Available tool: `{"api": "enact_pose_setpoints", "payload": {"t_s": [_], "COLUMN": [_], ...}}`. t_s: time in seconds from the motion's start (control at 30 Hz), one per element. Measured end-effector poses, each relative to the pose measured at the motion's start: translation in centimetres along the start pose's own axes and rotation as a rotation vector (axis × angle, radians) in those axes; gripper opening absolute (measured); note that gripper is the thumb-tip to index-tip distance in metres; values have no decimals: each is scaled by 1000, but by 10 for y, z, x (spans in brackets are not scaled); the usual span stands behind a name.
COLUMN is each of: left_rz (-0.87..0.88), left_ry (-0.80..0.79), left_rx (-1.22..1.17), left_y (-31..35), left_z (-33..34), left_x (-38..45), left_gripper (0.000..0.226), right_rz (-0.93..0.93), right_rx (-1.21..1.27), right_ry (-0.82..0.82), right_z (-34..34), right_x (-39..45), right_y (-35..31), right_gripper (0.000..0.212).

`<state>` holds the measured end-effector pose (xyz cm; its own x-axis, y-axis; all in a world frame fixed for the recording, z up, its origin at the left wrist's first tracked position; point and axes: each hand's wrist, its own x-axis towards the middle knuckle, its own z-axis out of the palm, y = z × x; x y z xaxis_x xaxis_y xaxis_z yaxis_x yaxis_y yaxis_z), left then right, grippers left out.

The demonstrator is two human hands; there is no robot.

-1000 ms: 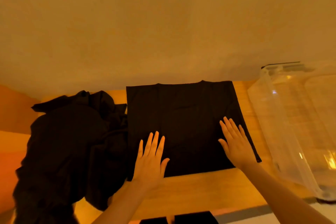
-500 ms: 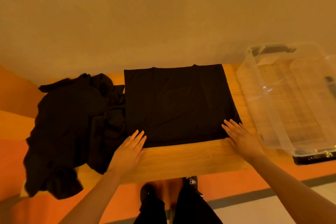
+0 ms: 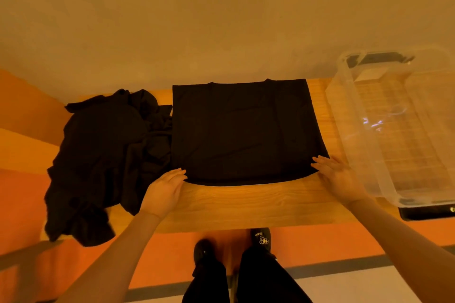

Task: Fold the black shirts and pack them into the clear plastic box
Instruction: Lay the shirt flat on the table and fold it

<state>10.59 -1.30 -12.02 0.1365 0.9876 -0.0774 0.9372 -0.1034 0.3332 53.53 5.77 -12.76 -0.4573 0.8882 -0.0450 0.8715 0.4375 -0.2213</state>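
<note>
The left hand (image 3: 165, 190) lay open on the wooden tabletop (image 3: 246, 204), fingers straight and close together, their tips touching the near left corner of the flat, partly folded black shirt (image 3: 243, 130). The right hand (image 3: 341, 179) was likewise open, fingers extended and slightly spread, with the fingertips meeting the shirt's near right corner; whether either hand had any cloth pinched under it could not be told, and neither looked curled around anything. The shirt was spread smooth in a roughly rectangular shape in the middle of the tabletop, its neckline toward the wall and its hem curving along the near edge. Just to its left, touching it, sat a crumpled heap of black shirts (image 3: 103, 160), part of which hung over the tabletop's front edge. To the right of the folded shirt, close beside the right hand, stood the clear plastic box (image 3: 344, 115), open at the top, with the wood grain showing through its bottom and nothing black visible inside it. Below the tabletop edge the person's dark trousers and black shoes (image 3: 261, 238) showed against the orange floor (image 3: 22, 204); the right shoe carried a small pale mark and some lettering too small to read.
</note>
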Motion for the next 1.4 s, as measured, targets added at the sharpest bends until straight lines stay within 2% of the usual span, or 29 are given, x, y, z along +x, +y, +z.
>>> {"api": "enact_pose_setpoints", "payload": {"t_s": [0.13,0.23,0.3,0.37,0.43,0.57,0.83,1.07,1.17,1.4], "left_rz": [-252,-275,-251,-201,-151,-51,-59,-24,-15,-66], "left_ry": [123,283,334,354,379,442,525,435,361,133], "left_rx": [-294,-339,-304,-235,-183,-119,-215,-285,-312,-407], "left_y": [15,22,24,25,28,44,75,80,81,84], "left_z": [-33,-75,-103,-132,-160,-223,-292,-315,-322,-328], "left_x": [8,21,35,52,68,86,65,31,18,8], "left_gripper": [20,17,18,20,21,22,22,15,13,11], "right_rz": [202,337,375,391,397,325,237,238,276,340], "right_rx": [247,377,445,481,504,418,472,570,672,770], "right_ry": [-27,29,126,211,229,285,439,429,371,197], "right_z": [-34,-74,-100,-125,-152,-220,-308,-339,-346,-349], "right_x": [5,17,29,42,53,67,49,12,1,-4], "right_y": [-18,-30,-33,-32,-30,-31,-49,-58,-55,-41], "right_gripper": [32,27,23,19,17,20,16,17,24,18]}}
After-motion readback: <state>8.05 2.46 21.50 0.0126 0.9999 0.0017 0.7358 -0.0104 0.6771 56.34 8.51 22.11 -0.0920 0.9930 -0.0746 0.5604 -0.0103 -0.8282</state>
